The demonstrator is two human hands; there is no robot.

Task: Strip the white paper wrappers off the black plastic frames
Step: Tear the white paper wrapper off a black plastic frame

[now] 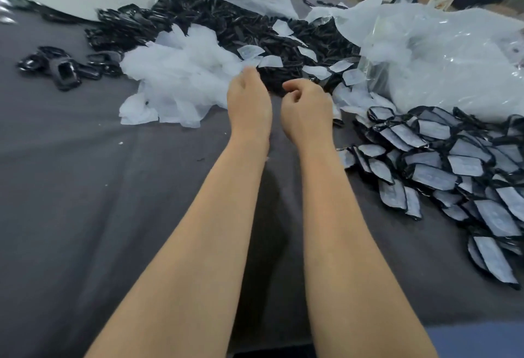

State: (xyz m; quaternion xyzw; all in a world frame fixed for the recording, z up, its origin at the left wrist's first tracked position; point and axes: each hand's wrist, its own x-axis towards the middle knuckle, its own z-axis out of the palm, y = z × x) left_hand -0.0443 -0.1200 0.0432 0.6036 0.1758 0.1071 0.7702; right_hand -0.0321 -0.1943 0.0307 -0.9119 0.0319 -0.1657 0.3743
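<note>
Black plastic frames in white paper wrappers (453, 165) lie in a heap on the dark grey cloth-covered table (85, 202), to the right of both forearms. They lie flat and overlapping. Many have their long axes slanting from far-left to near-right, others lie nearly crosswise, so the heap points no single way.

Both hands reach forward to the edge of the big mound of bare black frames (226, 26). The left hand (248, 102) shows only its back, its fingers hidden, so I cannot tell whether it holds anything. The right hand (306, 108) has loosely curled fingers with nothing visible in them.

The loose pile of crumpled white wrappers (181, 80) touches the bare mound, and stray wrappers already lie on it. One risk is that more paper gets swept in among the finished frames. Another is that a wrapped frame gets tossed in unstripped, since the heaps lie close together.
</note>
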